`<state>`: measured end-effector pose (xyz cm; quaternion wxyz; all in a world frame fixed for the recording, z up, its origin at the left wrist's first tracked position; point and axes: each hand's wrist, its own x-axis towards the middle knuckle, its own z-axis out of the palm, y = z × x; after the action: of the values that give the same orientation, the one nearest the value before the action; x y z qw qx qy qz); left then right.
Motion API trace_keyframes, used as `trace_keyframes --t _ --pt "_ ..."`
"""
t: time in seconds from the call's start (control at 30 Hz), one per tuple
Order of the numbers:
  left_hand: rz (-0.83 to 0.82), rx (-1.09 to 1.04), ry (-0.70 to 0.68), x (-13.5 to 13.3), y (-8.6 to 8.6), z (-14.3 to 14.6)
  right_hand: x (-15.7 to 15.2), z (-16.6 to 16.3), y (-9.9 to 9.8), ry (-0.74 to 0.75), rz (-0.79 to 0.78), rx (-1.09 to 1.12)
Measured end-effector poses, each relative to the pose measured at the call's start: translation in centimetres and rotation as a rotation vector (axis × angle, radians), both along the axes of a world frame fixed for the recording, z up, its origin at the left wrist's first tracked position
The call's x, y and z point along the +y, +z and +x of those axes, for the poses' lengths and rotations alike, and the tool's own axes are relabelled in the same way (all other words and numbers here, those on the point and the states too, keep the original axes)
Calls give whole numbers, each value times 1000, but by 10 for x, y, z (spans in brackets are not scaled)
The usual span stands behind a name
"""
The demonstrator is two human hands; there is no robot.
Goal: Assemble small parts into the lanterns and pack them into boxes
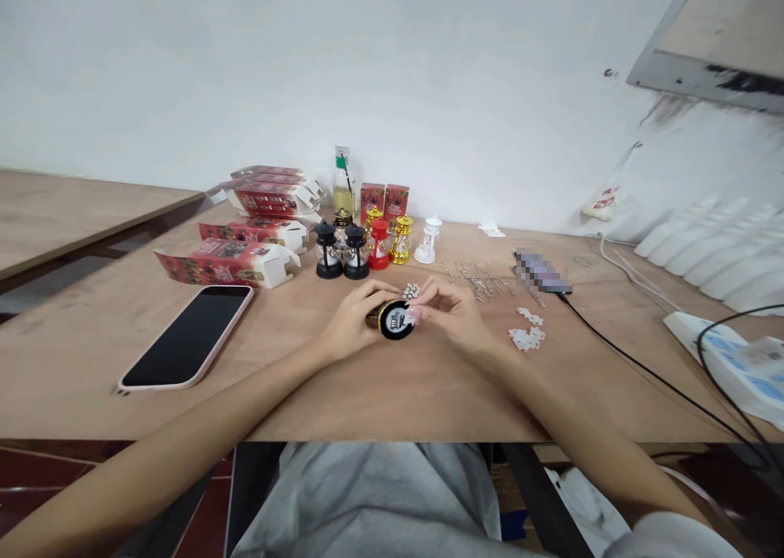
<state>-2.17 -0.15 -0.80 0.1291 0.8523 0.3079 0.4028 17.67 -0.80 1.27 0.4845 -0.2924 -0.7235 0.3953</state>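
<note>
My left hand (358,319) is wrapped round a small black lantern with gold trim (385,328), tipped so its round underside faces me. A pale compartment with metal contacts shows in that base. Fingers of my right hand (453,313) pinch a small whitish plastic piece (412,316) at the rim of the base. Just behind the hands lies a cluster of button cells (411,291). Off to the right sit loose white plastic pieces (527,338). Finished-looking mini lanterns in black, such as the black lantern (356,256), red, gold and white stand beyond my hands.
Red printed boxes (229,262) lie at the left, near a phone (189,337). A bottle (343,184) stands by the wall. Thin metal wires (483,282) are scattered right of centre. Another phone (544,272) with a black cable, a power strip (728,362) and stacked white items (723,252) occupy the right.
</note>
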Motion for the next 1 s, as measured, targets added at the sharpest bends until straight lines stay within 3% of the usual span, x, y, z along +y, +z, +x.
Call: trace_keyframes --t 0.1,0.27,0.63,1.0 --pt "14 7 33 1 -1 -1 -8 -10 -7 -112 210 -51" --pt "44 7 23 1 -1 -1 -8 -14 -16 -197 288 -53" --pt "56 13 14 2 -4 -1 -5 -12 -17 -158 244 -89" --pt "260 41 33 4 -7 -5 0 -17 -27 -105 80 35"
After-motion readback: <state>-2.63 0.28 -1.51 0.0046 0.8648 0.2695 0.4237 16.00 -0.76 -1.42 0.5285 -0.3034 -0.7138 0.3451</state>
